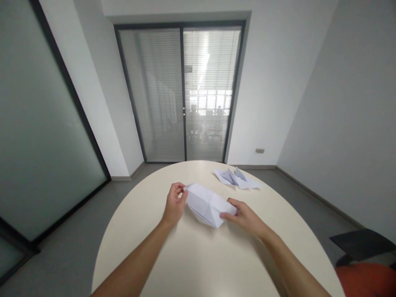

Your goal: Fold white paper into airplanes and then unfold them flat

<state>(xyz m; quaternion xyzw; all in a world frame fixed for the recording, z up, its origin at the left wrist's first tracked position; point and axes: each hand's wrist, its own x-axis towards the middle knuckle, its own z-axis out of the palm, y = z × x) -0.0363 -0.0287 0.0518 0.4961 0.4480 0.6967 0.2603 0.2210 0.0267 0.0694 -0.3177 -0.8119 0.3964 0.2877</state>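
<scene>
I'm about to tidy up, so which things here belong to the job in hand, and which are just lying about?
In the job:
folded paper, held in left hand and right hand
table beneath

Apparently just lying about:
white paper pieces, untouched
chair, lower right

Around me it is dim, with glare through the blinds (pixel 210 62). Soft shadows mark my worktop (pixel 198 268).

Left fingers (pixel 178 186) and right fingers (pixel 236 202) hold folded paper (pixel 201 199) over a table (pixel 198 260).

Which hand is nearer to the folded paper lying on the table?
Right: the right hand is on the near side of the folded paper; the left hand is farther away, leftward.
</scene>
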